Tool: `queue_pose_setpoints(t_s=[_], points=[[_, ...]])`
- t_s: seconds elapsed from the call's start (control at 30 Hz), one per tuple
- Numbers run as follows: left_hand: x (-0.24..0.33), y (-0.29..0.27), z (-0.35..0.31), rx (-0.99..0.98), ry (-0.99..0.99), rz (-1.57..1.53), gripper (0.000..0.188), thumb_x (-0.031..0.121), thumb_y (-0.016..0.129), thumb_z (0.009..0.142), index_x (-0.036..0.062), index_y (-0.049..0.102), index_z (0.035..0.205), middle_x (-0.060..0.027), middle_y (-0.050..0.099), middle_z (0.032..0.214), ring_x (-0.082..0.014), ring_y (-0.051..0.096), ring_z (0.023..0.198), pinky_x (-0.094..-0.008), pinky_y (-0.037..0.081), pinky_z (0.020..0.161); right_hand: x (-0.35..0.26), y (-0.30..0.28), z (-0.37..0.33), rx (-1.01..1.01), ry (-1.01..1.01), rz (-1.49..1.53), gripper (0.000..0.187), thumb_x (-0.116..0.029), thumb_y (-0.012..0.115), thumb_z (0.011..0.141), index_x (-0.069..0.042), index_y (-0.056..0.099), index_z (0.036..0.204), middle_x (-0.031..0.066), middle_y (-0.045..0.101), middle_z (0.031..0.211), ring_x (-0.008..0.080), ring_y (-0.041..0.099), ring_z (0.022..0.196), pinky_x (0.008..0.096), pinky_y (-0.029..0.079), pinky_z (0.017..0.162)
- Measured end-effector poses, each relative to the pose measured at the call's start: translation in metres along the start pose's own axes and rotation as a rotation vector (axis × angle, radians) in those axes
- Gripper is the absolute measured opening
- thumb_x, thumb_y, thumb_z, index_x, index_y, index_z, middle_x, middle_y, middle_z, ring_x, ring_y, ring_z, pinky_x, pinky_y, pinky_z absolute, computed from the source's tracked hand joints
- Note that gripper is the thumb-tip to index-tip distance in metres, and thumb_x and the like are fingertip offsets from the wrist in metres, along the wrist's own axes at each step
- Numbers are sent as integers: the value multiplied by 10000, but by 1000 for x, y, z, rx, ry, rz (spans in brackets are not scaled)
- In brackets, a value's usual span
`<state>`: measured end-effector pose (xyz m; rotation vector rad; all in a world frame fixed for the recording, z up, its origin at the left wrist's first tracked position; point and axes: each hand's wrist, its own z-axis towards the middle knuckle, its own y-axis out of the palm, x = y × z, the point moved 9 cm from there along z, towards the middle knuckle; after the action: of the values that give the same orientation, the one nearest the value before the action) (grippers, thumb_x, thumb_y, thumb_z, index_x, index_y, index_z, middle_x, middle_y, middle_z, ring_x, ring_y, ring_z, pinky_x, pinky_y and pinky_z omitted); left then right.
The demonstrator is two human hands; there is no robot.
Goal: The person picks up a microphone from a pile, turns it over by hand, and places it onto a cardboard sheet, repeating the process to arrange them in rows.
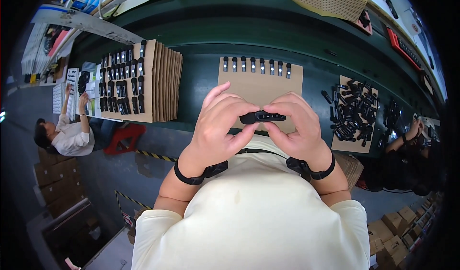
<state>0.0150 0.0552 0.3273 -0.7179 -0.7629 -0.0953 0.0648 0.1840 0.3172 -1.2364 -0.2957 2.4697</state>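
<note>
Between both hands I hold a small black clip-on microphone crosswise, its rounded dark end to the left and a row of small marks on its side. My left hand pinches the left end between thumb and fingers. At the other end my right hand grips it the same way. Just beyond my hands lies a cardboard sheet on the green bench. Along its far edge several like microphones stand in a row, each with a small light spot.
To the right, a loose heap of microphones covers another cardboard sheet. At left, stacked cardboard sheets carry microphones in rows. A co-worker sits at the far left; another person's arm is at the right. Cardboard boxes stand on the floor.
</note>
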Motion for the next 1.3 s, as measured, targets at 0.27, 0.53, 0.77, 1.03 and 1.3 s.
queue_pose_setpoints(t_s=[0.27,0.53,0.77,1.03,1.3], points=[[-5,2,-2,2,-60,-51,281,74,773,721,43,660,977,-71,659,841,-263,631,828,-500,393,1027,1,0,0,-13,9,-1,387,83,724,665,-12,622,1026,127,647,892,253,616,765,325,482,673],[-40,14,-16,-117,-267,-327,213,138,746,818,31,635,965,-84,672,895,-271,630,856,-455,390,1042,7,-6,-2,-29,-8,-24,458,80,739,646,-50,608,1065,111,628,937,250,602,817,333,470,724],[-46,10,-16,32,-285,-370,160,81,708,839,30,623,965,-86,667,929,-254,615,888,-445,391,1045,8,-12,2,-8,95,-39,489,31,780,630,-60,610,1080,102,619,956,260,589,846,349,456,771],[-42,16,-3,-43,-144,-138,227,87,728,806,42,630,1006,-98,654,939,-291,613,923,-444,417,1007,22,-3,-2,-132,72,-281,345,3,754,693,-41,630,1012,94,600,980,260,588,801,337,470,709],[-87,35,-11,-124,-288,95,266,120,729,805,48,638,1044,-128,636,1069,-326,594,1019,-424,448,914,178,-10,-69,-41,690,-258,180,-45,677,798,10,602,952,101,584,887,222,607,734,308,508,661]])
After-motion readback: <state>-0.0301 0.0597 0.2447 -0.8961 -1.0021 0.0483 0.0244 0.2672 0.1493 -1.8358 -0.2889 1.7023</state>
